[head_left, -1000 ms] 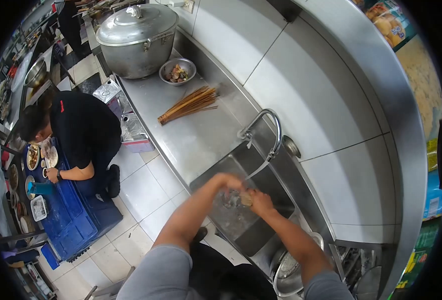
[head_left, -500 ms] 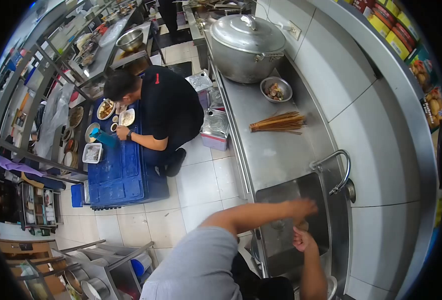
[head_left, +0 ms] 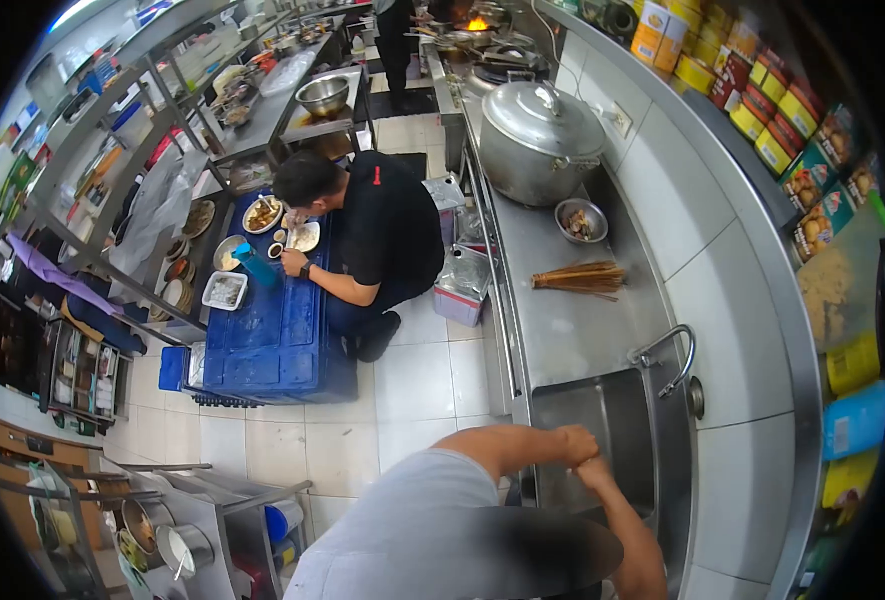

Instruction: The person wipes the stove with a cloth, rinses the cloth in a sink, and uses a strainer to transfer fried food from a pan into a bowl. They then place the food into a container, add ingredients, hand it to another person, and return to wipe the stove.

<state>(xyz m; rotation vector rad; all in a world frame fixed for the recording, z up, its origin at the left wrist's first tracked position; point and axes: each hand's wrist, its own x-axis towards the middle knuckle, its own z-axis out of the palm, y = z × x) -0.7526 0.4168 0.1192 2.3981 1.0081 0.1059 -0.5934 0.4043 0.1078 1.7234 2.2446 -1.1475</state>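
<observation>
My left hand (head_left: 574, 444) and my right hand (head_left: 592, 472) meet over the near side of the steel sink (head_left: 617, 400). The fingers of both look curled closed, with the left hand lying just beyond the right and touching it. Whatever they hold, if anything, is hidden between them. A curved faucet (head_left: 677, 360) stands at the sink's right edge, away from my hands.
On the steel counter (head_left: 572, 335) are a stick brush (head_left: 577, 278), a metal bowl (head_left: 580, 221) of scraps and a large lidded pot (head_left: 540, 150). At left, a person in black (head_left: 392, 230) crouches eating at a blue chest (head_left: 277, 350). Flames (head_left: 477, 24) burn at the back.
My hands, apart and the left one blurred before, are now pressed together. The view has shifted, showing more of the stove and the shelf of tins at right.
</observation>
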